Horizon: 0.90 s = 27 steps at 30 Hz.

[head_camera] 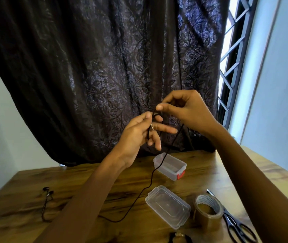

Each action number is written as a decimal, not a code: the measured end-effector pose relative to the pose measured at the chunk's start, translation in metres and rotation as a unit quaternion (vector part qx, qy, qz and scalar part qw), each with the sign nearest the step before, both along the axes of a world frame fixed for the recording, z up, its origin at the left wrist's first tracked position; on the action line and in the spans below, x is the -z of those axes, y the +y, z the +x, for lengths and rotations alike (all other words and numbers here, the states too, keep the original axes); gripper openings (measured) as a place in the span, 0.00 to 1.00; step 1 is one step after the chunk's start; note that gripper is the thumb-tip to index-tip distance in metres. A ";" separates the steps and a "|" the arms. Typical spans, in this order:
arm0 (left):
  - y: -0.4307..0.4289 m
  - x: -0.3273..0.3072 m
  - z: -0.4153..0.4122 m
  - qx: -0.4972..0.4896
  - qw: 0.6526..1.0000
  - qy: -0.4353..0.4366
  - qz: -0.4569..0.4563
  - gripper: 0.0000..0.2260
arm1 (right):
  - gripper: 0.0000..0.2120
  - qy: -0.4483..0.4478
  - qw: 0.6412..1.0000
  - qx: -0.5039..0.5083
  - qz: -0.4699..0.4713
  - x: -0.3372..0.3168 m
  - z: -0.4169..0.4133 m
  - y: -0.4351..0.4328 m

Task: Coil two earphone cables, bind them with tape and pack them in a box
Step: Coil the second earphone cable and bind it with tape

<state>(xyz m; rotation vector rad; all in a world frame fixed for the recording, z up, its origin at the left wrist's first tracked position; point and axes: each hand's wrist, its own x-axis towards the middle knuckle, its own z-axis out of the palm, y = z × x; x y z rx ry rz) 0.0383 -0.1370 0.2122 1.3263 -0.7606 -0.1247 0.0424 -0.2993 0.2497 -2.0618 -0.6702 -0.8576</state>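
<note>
Two hands, both closed on one black earphone cable (150,183), held up above the table (17,225).

- Right hand (187,113): thumb and forefinger pinch the cable at its highest point.
- Left hand (138,135): thumb presses the cable against the curled forefinger. A strand runs down the palm side, and the other fingers are extended.
- Cable: hangs slack, passes in front of the box (167,174), meets the tabletop left of the lid (168,206) and runs under the left forearm.
- Earbuds (48,191): on the table, left of that forearm.
- Box: clear plastic, open, red clasp, towards the far edge.
- Lid: clear, flat, nearer than the box.
- Tape roll (209,211): brown, just right of the lid.
- Scissors (236,225): black, just beside the tape.
- Curtain (104,67): dark, leaf-patterned, behind the table.
- Window grille (232,67): at right.
</note>
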 end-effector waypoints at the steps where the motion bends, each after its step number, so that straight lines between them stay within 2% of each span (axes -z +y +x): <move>1: 0.000 -0.001 0.000 -0.001 1.000 0.000 -0.002 0.14 | 0.16 0.006 1.000 -0.001 0.018 0.003 0.002 -0.001; 4: 0.003 -0.007 0.001 -0.003 1.000 0.001 -0.025 0.13 | 0.20 0.040 0.997 -0.016 0.065 0.016 0.005 0.002; 10: 0.007 -0.017 0.007 -0.042 0.998 -0.008 -0.054 0.12 | 0.16 0.107 0.971 -0.006 0.216 0.065 0.008 0.005; 16: 0.007 -0.011 0.014 -0.042 0.996 0.015 -0.081 0.11 | 0.12 0.191 0.952 0.005 0.237 0.117 0.006 0.021; 19: 0.009 -0.012 0.019 -0.041 0.993 0.035 -0.104 0.11 | 0.10 0.185 0.967 0.054 0.165 0.130 -0.001 0.026; 22: 0.012 -0.009 0.025 -0.064 0.995 0.019 -0.071 0.10 | 0.06 0.121 0.986 0.111 0.043 0.129 -0.012 0.028; 25: 0.014 -0.003 0.032 -0.087 0.995 0.007 -0.041 0.11 | 0.06 0.066 0.985 0.149 -0.059 0.120 -0.022 0.027; 27: 0.015 0.002 0.035 -0.091 0.995 0.014 -0.028 0.16 | 0.05 0.019 0.979 0.176 -0.100 0.109 -0.029 0.027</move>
